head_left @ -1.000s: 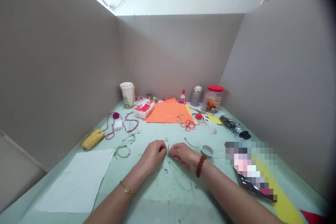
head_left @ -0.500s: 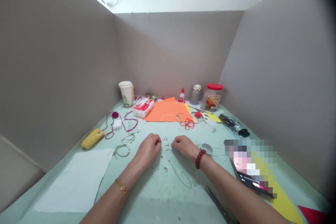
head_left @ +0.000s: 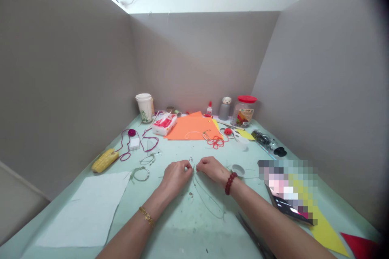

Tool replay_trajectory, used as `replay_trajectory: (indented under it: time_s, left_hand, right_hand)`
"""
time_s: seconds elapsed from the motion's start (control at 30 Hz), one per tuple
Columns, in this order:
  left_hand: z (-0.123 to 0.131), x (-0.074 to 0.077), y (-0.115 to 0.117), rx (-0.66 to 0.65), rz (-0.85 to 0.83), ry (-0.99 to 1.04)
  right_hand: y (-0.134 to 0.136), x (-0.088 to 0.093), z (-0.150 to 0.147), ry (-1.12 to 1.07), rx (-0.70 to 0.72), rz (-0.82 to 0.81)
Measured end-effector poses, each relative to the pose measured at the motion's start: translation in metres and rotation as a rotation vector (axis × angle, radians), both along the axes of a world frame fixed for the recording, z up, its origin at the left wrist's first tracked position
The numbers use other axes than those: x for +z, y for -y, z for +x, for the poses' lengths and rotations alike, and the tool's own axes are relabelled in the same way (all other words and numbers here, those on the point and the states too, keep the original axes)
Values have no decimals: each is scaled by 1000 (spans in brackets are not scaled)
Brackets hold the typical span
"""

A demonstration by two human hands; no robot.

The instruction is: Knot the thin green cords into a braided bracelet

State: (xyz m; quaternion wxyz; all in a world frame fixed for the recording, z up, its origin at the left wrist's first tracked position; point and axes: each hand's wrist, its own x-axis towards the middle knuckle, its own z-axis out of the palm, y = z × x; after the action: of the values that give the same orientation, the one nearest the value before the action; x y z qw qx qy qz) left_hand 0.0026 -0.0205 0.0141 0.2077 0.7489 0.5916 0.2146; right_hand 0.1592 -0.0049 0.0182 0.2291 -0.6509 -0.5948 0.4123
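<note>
My left hand and my right hand meet at the middle of the pale green table top. Their fingertips pinch a thin green cord from either side, and its loop hangs toward me on the table. A gold bracelet circles my left wrist, and a red bead bracelet circles my right. Small green cord rings lie to the left of my left hand. A small white round lid sits just beyond my right hand.
Grey walls enclose the table on three sides. Around it are a white paper sheet, a yellow corn-shaped object, orange paper, red cord, a tissue pack, a red-lidded jar, scissors and a phone.
My hands have come back together from their slightly apart position half a second ago. Their fingertips now pinch the green cord at the centre. The view has tilted slightly.
</note>
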Motion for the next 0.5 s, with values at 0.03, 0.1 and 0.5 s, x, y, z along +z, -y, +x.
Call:
replay_trajectory:
  time_s: [0.03,0.1,0.5]
  left_hand:
    - [1,0,0,9,-3,-5]
    - [3,1,1,17,-10,-5]
    - [0,0,0,-16,31,57]
  right_hand:
    - [0,-1,0,-7,-1,-8]
    - [0,-2,0,-24,-4,-24]
    - [1,-8,2,-120,-12,-97]
